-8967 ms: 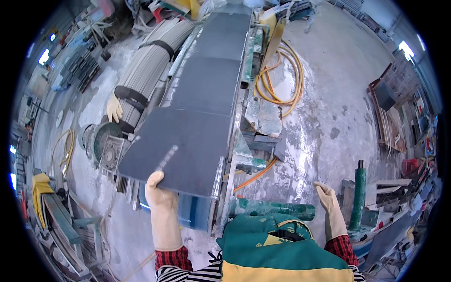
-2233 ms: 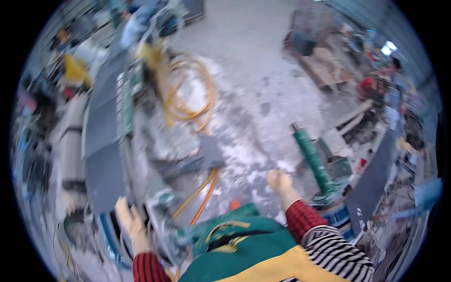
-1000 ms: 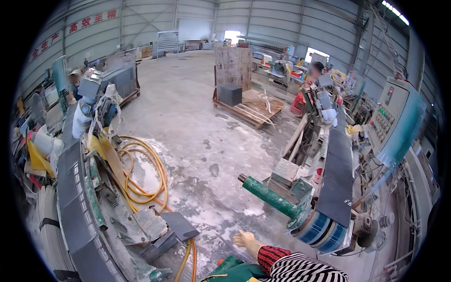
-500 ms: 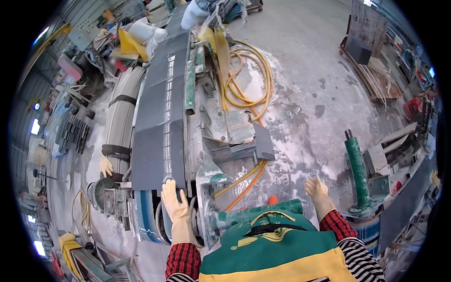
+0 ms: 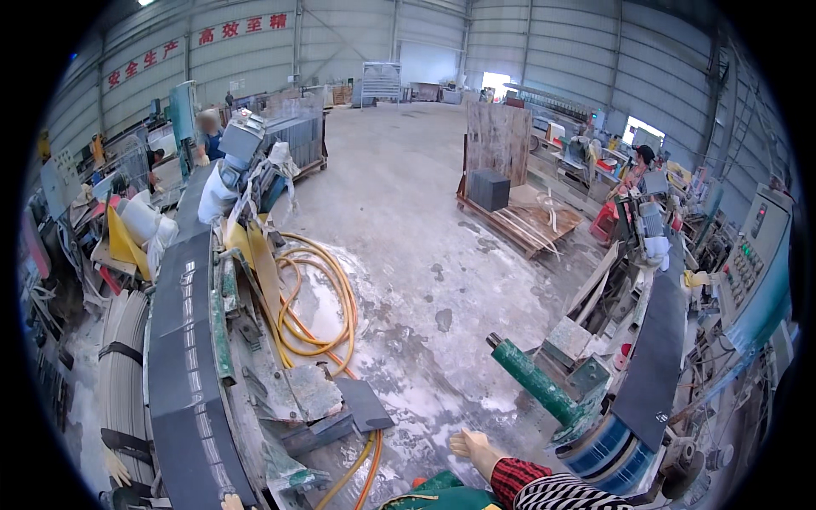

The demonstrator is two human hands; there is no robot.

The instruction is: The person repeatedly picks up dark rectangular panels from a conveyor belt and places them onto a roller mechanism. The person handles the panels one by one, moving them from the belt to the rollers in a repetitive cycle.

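My left hand (image 5: pixel 231 502), in a cream glove, shows only its fingertips at the lower edge. They lie outstretched at the near end of a row of flat dark grey slabs (image 5: pixel 189 408), and the rest of the hand is out of sight. My right hand (image 5: pixel 473 447), gloved alike, hangs over the floor with its fingers loosely apart and nothing in them. To its right rises a slanted green metal cylinder (image 5: pixel 535 382), beside a blue-rimmed roller (image 5: pixel 605 450) that carries a dark belt or slab (image 5: pixel 650 374).
Yellow and orange hoses (image 5: pixel 340 314) coil on the floor. A bundle of grey strips (image 5: pixel 127 365) lies along the left, a cream glove (image 5: pixel 116 467) by it. A wooden pallet (image 5: pixel 531 223) bears a dark block (image 5: pixel 489 189). Co-workers stand far left (image 5: pixel 210 140) and right (image 5: pixel 642 161).
The view has swung up and to the right, showing the far hall. My left hand has slid almost out of the picture; my right hand stays over the floor.
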